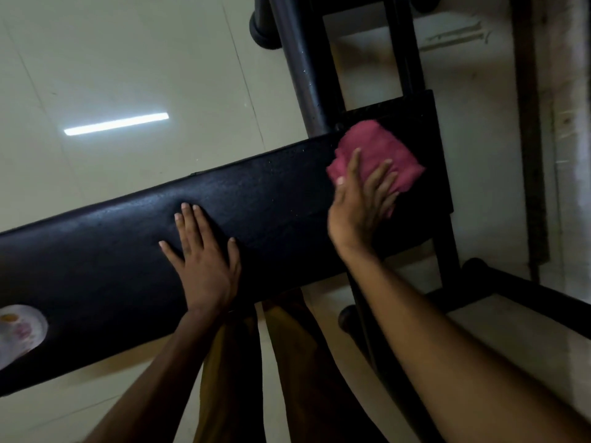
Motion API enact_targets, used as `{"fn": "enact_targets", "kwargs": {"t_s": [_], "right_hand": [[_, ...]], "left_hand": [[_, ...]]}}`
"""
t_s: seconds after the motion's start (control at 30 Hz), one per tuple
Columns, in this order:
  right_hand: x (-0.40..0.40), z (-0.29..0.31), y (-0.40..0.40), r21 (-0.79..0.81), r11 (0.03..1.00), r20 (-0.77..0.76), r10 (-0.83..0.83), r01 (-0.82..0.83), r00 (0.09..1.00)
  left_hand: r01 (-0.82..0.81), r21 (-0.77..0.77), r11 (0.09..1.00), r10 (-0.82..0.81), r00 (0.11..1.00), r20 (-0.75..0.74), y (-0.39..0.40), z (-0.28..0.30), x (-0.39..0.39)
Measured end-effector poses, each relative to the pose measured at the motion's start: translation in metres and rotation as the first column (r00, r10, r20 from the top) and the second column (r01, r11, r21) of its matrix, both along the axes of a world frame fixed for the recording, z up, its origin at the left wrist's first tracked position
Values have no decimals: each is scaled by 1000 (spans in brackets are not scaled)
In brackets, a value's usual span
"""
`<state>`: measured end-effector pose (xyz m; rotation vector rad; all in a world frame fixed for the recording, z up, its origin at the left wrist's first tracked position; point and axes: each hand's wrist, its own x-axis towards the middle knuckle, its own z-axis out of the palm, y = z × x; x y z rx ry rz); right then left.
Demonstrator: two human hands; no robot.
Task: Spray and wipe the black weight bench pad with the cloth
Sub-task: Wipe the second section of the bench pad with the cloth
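Seen from above: black weight bench pad (pixel 105 270) stretched across a pale tiled floor (pixel 128 59). Left hand (pixel 204 260) laid flat on the pad's middle, fingers straight and spread. Right hand (pixel 361 203) pressed with extended fingers on a crumpled pink cloth (pixel 383 148) at the pad's right end, beside the black metal frame (pixel 300 59).

The black bench pad (pixel 271 199) has a grained, leather-like cover with a dull sheen along its far edge. The pink cloth (pixel 380 151) on it looks soft, napped and matt. The dark frame tube (pixel 300 68) appears to be painted metal, semi-gloss. The pale floor tiles (pixel 128 59) are smooth and glossy.
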<state>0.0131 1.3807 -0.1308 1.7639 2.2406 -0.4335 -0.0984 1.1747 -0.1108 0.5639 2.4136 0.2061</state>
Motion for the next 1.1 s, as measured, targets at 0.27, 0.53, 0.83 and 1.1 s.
{"fn": "enact_targets", "kwargs": {"t_s": [0.27,0.53,0.83,1.1], "right_hand": [[21,-7,-59,-117,737,-30,668,-666,744],[-24,-7,54,-65,935,48,352,-348,935],[-49,-5,-61,-143,644,-71,751,-752,656],[32,5,-18,-169,797,31,592,-580,805]], "left_hand": [[46,28,999,-46,999,16,-12,0,-9],[54,20,998,-54,998,12,-12,-3,-9],[37,37,999,-38,999,23,-10,3,-11],[59,76,995,-63,997,47,-15,3,-16]]}}
